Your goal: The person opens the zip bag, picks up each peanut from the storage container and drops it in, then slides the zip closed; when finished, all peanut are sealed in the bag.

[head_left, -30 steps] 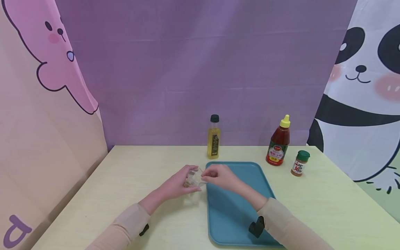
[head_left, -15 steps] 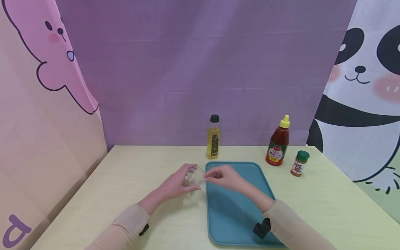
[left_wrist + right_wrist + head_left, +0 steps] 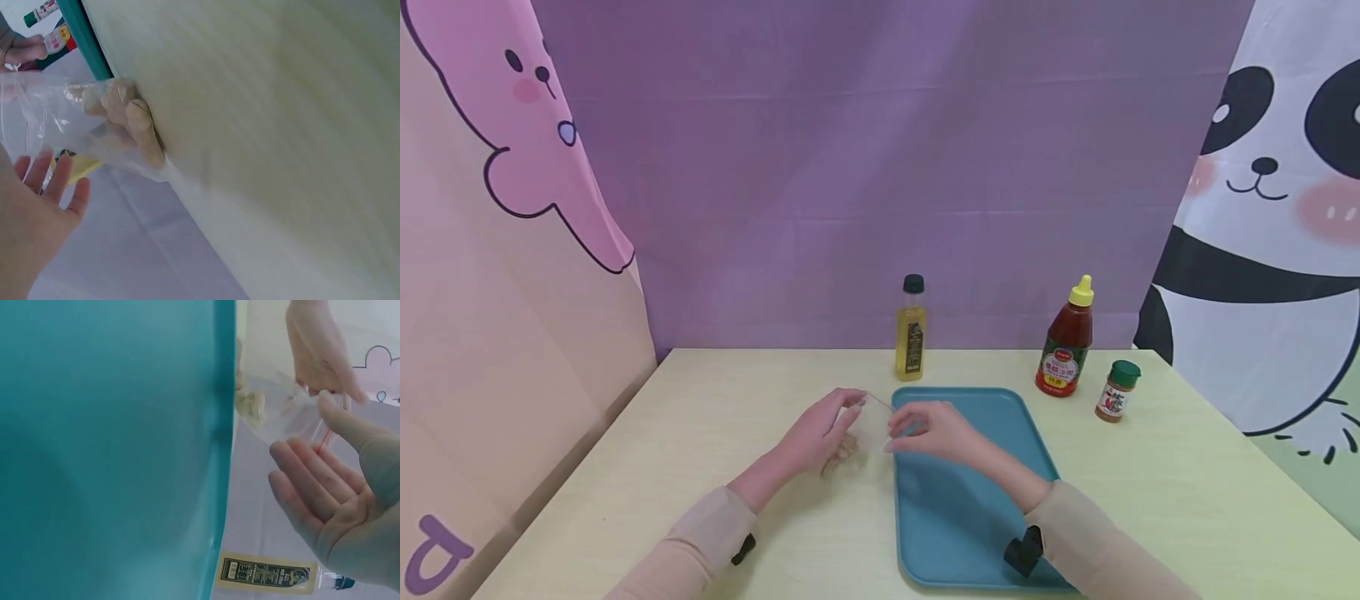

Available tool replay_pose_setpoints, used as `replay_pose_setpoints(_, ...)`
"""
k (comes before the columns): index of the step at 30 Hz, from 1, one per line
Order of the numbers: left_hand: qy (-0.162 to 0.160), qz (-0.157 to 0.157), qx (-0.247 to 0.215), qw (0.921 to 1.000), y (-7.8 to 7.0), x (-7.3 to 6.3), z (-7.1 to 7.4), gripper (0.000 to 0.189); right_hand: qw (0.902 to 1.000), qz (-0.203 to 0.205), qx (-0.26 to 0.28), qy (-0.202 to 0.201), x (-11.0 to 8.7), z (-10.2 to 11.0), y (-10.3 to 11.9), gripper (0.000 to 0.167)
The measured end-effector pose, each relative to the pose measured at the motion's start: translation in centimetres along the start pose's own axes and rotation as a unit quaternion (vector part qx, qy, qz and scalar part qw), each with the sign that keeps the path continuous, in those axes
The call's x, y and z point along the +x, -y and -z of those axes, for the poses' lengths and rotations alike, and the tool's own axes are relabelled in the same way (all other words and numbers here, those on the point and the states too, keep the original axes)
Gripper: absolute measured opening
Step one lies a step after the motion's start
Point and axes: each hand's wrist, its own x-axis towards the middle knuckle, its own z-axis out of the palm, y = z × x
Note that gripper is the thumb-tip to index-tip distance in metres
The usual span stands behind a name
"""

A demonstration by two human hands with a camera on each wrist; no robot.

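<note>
A clear zip bag holding several pieces of ginger root stands just left of the blue tray, its ginger-filled bottom low over the table. A red zip line crosses its upper end. My left hand is at the left of the bag's mouth; the left wrist view shows its fingers extended and spread beside the plastic. My right hand is at the opposite side, over the tray's edge. Its fingers and thumb stand apart around the bag's upper end.
Behind the tray stands a yellow oil bottle with a black cap. Farther right are a red sauce bottle with a yellow tip and a small green-capped jar. A purple curtain hangs beyond the table.
The left hand has shifted from around the bag up to its mouth, and the ginger shows lower. The right thumb and fingers, pinched together before, have parted.
</note>
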Motion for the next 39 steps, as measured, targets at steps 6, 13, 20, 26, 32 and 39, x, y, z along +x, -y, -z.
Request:
replay_pose_setpoints(6, -0.023, -0.011, -0.062, 0.9977, 0.5, 0.2, 0.2, 0.032, 0.9988, 0.003, 0.005, -0.049, 0.5, -1.0, 0.0, 0.031)
replay_pose_setpoints(13, -0.097, 0.010, -0.131, 0.9866, 0.4, 0.5, 0.9, 0.028, 0.9881, -0.021, 0.113, -0.103, 1.4, -1.0, 1.4, 0.027)
replay_pose_setpoints(20, -0.142, 0.069, -0.232, 0.9598, -1.5, 1.2, 2.3, 0.022, 0.9709, 0.001, 0.181, -0.156, 1.6, 1.3, 2.7, 0.028)
replay_pose_setpoints(26, -0.116, 0.096, -0.300, 0.9419, -2.6, 2.1, 1.0, 0.027, 0.9646, -0.019, 0.182, -0.190, 1.1, 3.3, 2.7, 0.025)
replay_pose_setpoints(32, -0.112, 0.103, -0.314, 0.9373, -3.1, 2.8, -0.8, 0.026, 0.9648, -0.031, 0.161, -0.206, -0.1, 4.8, 2.1, 0.027)
replay_pose_setpoints(39, -0.151, 0.073, -0.295, 0.9406, -4.0, 3.5, -1.0, 0.022, 0.9691, -0.049, 0.124, -0.208, -1.3, 6.4, 0.7, 0.032)
